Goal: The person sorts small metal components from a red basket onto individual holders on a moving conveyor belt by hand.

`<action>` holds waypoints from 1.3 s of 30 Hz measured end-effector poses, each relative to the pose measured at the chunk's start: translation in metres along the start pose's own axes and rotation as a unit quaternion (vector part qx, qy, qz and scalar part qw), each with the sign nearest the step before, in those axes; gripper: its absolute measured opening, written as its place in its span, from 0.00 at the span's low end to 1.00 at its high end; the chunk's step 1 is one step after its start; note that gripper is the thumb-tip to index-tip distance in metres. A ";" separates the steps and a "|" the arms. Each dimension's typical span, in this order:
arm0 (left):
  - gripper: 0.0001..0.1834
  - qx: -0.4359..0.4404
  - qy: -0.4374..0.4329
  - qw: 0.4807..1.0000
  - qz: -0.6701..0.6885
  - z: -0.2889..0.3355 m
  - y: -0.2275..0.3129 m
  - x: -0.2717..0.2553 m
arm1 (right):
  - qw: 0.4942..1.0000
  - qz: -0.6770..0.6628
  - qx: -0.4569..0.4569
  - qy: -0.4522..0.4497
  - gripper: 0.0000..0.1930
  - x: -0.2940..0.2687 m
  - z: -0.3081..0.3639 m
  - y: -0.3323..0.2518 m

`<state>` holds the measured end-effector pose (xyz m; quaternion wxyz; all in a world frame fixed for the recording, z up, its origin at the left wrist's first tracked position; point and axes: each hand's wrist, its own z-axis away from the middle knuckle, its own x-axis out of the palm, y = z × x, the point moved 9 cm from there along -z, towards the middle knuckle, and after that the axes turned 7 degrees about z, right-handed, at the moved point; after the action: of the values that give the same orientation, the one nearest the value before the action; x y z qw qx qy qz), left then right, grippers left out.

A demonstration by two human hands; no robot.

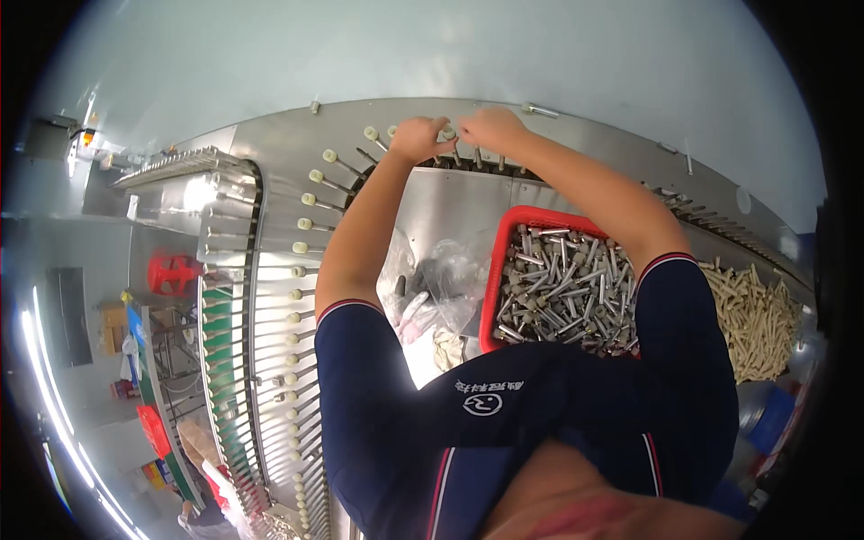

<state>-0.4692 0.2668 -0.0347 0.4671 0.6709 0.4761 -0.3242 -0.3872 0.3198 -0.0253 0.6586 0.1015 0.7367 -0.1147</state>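
Both my arms reach to the far side of a curved metal conveyor track. My left hand (pixel 419 140) has its thumb and forefinger apart beside a pin with a pale cap (pixel 449 132) standing on the track. Just right of it, my right hand (pixel 490 128) is closed with its fingertips together; whatever it pinches is hidden. More pins with pale round caps (pixel 330 156) stick out along the track, curving down the left side. Bare pins (pixel 501 164) stand below my right hand. Nearer my body sits a red basket (pixel 492 297) heaped with metal pins with greyish-green heads (pixel 576 279).
A heap of beige rods (pixel 751 319) lies at the right. Clear plastic bags (pixel 441 279) sit left of the basket. Another row of pins (pixel 229 360) runs along the left. A loose capped pin (pixel 540 111) lies on the far metal ledge. A red stool (pixel 173 273) stands further left.
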 end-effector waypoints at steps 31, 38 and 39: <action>0.16 0.006 0.067 0.986 -0.150 0.005 0.034 -0.021 | 0.990 -0.137 0.004 0.035 0.17 -0.016 0.072 0.021; 0.17 0.024 0.201 0.979 0.009 -0.005 0.132 -0.119 | 0.972 -0.225 0.000 0.063 0.13 -0.157 0.146 0.020; 0.18 0.002 0.198 0.976 0.094 -0.008 0.161 -0.135 | 0.982 -0.189 0.011 0.025 0.13 -0.154 0.166 0.027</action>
<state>-0.3631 0.2106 0.1383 0.3905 0.7645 0.4933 -0.1402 -0.2042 0.2955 0.1089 0.6054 -0.0299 0.7575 -0.2425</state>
